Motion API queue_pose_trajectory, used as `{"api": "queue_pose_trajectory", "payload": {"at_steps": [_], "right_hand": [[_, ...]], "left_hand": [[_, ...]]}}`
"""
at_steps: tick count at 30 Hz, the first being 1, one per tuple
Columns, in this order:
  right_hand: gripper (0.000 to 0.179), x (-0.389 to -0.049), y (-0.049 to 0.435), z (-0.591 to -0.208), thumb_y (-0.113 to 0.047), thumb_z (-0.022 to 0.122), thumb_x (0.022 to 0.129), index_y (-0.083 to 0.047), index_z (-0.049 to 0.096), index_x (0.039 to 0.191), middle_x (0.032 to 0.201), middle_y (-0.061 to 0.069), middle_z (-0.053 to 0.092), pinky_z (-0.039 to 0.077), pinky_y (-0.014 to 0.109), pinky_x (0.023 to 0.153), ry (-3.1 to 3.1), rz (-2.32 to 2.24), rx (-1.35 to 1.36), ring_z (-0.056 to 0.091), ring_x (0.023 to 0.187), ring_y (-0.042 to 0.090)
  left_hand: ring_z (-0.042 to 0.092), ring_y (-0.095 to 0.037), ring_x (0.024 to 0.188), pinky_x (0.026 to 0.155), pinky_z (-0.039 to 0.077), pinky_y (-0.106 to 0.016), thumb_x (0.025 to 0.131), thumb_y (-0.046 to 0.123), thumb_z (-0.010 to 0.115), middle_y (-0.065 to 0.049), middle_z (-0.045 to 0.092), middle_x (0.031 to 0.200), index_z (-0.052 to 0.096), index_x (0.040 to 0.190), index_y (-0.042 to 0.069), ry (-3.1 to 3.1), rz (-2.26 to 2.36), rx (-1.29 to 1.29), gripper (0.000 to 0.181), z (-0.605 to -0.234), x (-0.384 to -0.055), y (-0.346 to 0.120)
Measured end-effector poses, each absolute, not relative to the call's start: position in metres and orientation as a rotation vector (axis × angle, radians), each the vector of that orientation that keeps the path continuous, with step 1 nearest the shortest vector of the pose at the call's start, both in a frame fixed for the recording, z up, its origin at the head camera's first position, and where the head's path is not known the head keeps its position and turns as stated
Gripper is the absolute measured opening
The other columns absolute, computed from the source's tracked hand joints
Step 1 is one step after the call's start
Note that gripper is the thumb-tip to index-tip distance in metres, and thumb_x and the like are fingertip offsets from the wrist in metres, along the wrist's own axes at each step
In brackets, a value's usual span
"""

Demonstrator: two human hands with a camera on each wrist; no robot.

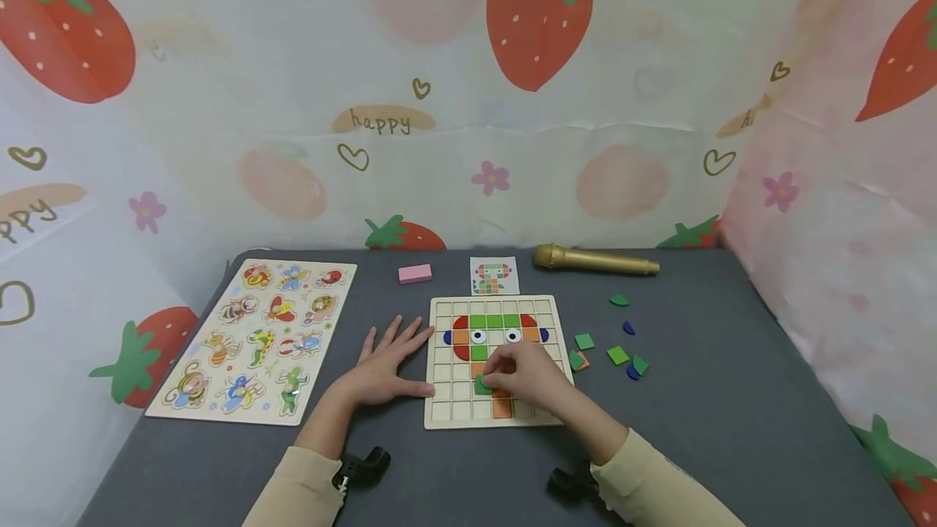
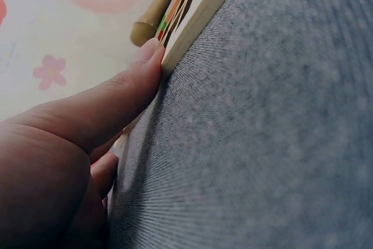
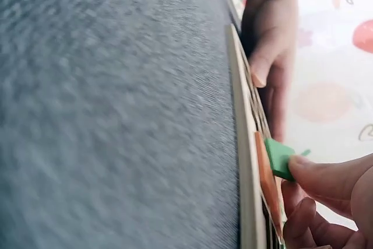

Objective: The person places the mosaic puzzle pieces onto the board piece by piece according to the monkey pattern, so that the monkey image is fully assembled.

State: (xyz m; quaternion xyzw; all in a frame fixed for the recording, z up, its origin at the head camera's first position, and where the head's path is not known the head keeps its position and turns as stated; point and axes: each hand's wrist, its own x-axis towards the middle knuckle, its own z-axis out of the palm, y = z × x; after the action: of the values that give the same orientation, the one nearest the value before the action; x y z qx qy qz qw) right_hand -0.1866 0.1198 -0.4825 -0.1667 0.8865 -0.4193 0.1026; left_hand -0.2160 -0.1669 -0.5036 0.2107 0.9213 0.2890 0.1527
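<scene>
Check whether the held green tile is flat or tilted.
Tilted: the right hand pinches the green tile at an angle to the board.

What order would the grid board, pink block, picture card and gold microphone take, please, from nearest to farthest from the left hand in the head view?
1. Grid board: touched by the left hand, on its right.
2. Pink block: ahead of the hand.
3. Picture card: behind the board.
4. Gold microphone: right of the card.

The right hand (image 1: 529, 374) pinches a green tile (image 1: 481, 386) at the grid board (image 1: 443, 411) while the left hand (image 1: 379, 372) touches the board's left edge.
</scene>
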Motion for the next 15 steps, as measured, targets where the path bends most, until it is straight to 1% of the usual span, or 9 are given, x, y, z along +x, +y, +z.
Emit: {"api": "queue_pose_trajectory", "payload": {"at_steps": [4,7,11,15], "right_hand": [[0.01,-0.184,0.114,-0.481,-0.023,0.08,0.088,-0.023,0.074,0.081,0.074,-0.011,0.064,0.046,0.027,0.066,2.689,-1.135,-0.495,0.055,0.071,0.009],[0.011,-0.182,0.111,-0.479,-0.026,0.08,0.088,-0.025,0.074,0.079,0.075,-0.013,0.063,0.045,0.027,0.064,2.761,-1.028,-0.52,0.053,0.07,0.008],[0.011,-0.181,0.108,-0.479,-0.025,0.08,0.088,-0.025,0.075,0.079,0.075,-0.013,0.061,0.044,0.026,0.061,2.797,-0.938,-0.551,0.052,0.068,0.007],[0.009,-0.182,0.108,-0.479,-0.023,0.079,0.089,-0.024,0.075,0.081,0.075,-0.013,0.061,0.044,0.027,0.062,2.779,-0.933,-0.552,0.052,0.069,0.007]], "left_hand": [[-0.006,-0.035,0.157,0.12,-0.014,-0.063,0.081,0.059,0.077,-0.005,0.014,0.171,0.028,0.161,0.027,2.644,0.83,0.608,0.099,-0.502,-0.216,-0.167],[-0.006,-0.035,0.157,0.12,-0.014,-0.063,0.081,0.058,0.078,-0.005,0.015,0.17,0.029,0.161,0.027,2.646,0.834,0.611,0.099,-0.501,-0.216,-0.166],[-0.006,-0.035,0.157,0.12,-0.014,-0.064,0.081,0.059,0.077,-0.005,0.015,0.17,0.029,0.161,0.026,2.648,0.834,0.614,0.099,-0.502,-0.216,-0.166],[-0.006,-0.035,0.157,0.12,-0.014,-0.063,0.081,0.06,0.077,-0.005,0.014,0.17,0.028,0.161,0.027,2.652,0.828,0.606,0.1,-0.504,-0.217,-0.167]]}}
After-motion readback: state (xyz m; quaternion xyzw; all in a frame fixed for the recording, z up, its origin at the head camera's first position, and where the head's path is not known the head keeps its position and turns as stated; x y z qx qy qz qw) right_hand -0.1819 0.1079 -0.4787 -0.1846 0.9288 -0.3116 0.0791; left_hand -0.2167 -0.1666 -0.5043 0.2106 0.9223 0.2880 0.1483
